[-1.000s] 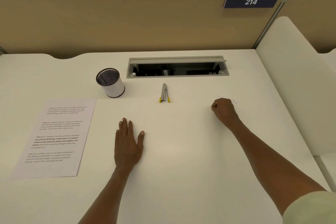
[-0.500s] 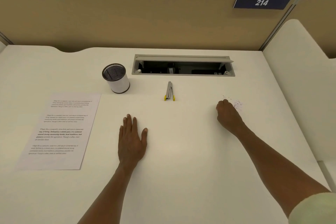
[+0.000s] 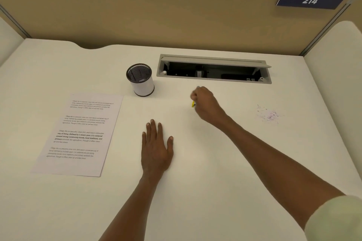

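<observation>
Even warm overhead light, faint shadows, edges bowed (wide lens), slightly soft focus

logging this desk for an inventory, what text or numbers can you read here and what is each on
"214" in white on the dark blue sign on the partition.
"Defined by a slower pace, it is centered around strong community bonds" in bold on the printed sheet; the rest is too small to read.
Silver and yellow tool gripped by the right hand: nothing legible.
</observation>
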Tool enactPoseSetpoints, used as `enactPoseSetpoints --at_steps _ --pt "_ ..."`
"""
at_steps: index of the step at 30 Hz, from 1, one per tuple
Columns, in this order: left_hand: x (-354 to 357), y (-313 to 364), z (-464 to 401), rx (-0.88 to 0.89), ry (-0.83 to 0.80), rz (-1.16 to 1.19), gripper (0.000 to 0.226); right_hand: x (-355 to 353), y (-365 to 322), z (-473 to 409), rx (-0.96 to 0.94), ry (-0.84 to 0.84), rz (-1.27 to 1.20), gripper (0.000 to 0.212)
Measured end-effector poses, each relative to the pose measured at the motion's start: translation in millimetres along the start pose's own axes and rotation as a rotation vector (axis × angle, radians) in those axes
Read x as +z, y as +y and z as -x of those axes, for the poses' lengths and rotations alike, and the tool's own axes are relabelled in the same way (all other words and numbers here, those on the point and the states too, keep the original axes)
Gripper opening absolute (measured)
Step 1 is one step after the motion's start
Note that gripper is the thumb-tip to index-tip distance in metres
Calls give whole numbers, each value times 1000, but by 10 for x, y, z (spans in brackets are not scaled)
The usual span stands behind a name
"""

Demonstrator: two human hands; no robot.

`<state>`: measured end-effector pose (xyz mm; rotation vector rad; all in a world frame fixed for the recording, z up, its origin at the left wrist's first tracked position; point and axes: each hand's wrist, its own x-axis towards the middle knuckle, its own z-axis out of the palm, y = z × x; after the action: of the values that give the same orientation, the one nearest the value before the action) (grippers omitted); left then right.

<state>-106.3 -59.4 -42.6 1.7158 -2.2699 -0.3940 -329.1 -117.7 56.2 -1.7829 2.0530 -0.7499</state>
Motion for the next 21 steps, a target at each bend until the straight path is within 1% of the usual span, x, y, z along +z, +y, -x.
enactPoseSetpoints --at_steps 5,8,10,13,16,21 --pt "-7 10 6 -1 2 12 68 71 -850 -506 -124 -70 -79 33" --pt "0 8 5 -2 2 14 67 166 -1114 -849 -183 -86 -9 34" --pt "1 12 5 -1 9 20 66 260 -1208 -1029 -213 -91 79 23" --pt "2 23 7 -6 16 28 66 405 -1233 -1217 -255 -88 215 17" --pt "2 31 7 -3 18 21 66 486 -1201 -1349 -278 -90 263 18" --pt "7 24 6 -5 20 23 64 505 -1244 -1459 -313 -120 257 26"
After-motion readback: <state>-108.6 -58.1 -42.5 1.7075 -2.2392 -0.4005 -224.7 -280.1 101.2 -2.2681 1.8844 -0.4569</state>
